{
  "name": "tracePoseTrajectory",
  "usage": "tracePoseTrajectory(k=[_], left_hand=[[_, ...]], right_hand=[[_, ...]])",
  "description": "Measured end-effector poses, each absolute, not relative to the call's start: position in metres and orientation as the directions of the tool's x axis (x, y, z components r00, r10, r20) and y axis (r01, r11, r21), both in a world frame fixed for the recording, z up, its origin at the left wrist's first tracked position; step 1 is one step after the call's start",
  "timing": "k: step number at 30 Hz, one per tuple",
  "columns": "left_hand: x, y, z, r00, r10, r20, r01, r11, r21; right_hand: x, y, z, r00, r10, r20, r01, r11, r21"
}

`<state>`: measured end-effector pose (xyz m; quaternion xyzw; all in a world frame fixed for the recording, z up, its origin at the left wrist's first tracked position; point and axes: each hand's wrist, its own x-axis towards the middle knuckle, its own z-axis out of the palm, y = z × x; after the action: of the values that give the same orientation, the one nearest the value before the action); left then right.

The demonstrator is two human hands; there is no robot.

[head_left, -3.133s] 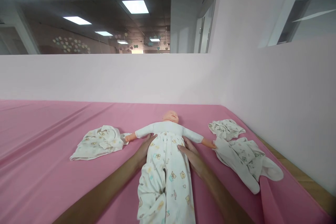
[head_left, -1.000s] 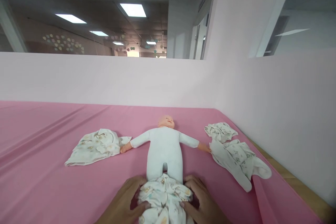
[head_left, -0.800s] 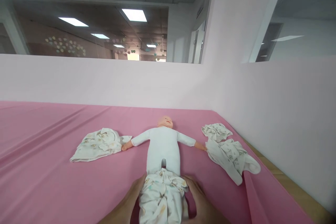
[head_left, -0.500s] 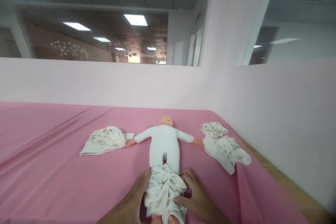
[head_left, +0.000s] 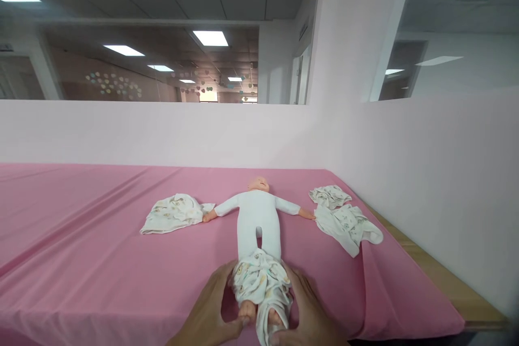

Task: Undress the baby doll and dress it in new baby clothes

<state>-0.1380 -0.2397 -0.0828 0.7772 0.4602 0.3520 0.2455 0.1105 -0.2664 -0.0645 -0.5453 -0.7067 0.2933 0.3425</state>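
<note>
Loosely bunched, the white printed pants point(head_left: 261, 275) sit around the lower legs of a white-bodied doll point(head_left: 258, 211) near the table's point(head_left: 472, 304) near edge, the left hand point(head_left: 211, 308) and right hand point(head_left: 310, 311) clasping them from either side; creased pink cloth point(head_left: 101, 259) covers the table, wood showing at right; beyond stand a white wall point(head_left: 162, 132) and a wide window point(head_left: 162, 82)

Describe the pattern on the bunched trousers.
Trousers: small, scattered multicoloured prints on white; head view only.

Seems childcare classroom: doll point(head_left: 258, 211), baby clothes point(head_left: 174, 213), light panels point(head_left: 211, 38).
</note>
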Motion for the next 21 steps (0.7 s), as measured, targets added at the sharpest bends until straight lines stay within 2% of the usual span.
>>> tracePoseTrajectory(k=[2,6,12,16,21], left_hand=[[-0.139,-0.238,-0.083,0.328,0.878,0.349,0.559,-0.478,0.677],[-0.139,-0.238,-0.079,0.36,0.862,0.356,0.572,-0.505,0.646],[-0.138,-0.245,-0.064,0.349,0.925,0.152,0.529,-0.328,0.783],[-0.135,-0.252,-0.054,0.356,0.932,0.065,0.355,-0.199,0.913],[-0.141,-0.262,-0.036,0.493,0.87,0.003,0.25,-0.145,0.957]], right_hand=[[0.105,-0.267,-0.07,-0.129,0.976,0.176,0.602,0.218,-0.768],[0.097,-0.266,-0.074,-0.11,0.973,0.201,0.525,0.229,-0.82],[0.1,-0.27,-0.06,-0.053,0.993,0.104,0.361,0.116,-0.925],[0.107,-0.275,-0.045,-0.122,0.992,0.013,0.232,0.041,-0.972],[0.118,-0.287,-0.028,-0.21,0.976,-0.051,0.169,-0.015,-0.985]])
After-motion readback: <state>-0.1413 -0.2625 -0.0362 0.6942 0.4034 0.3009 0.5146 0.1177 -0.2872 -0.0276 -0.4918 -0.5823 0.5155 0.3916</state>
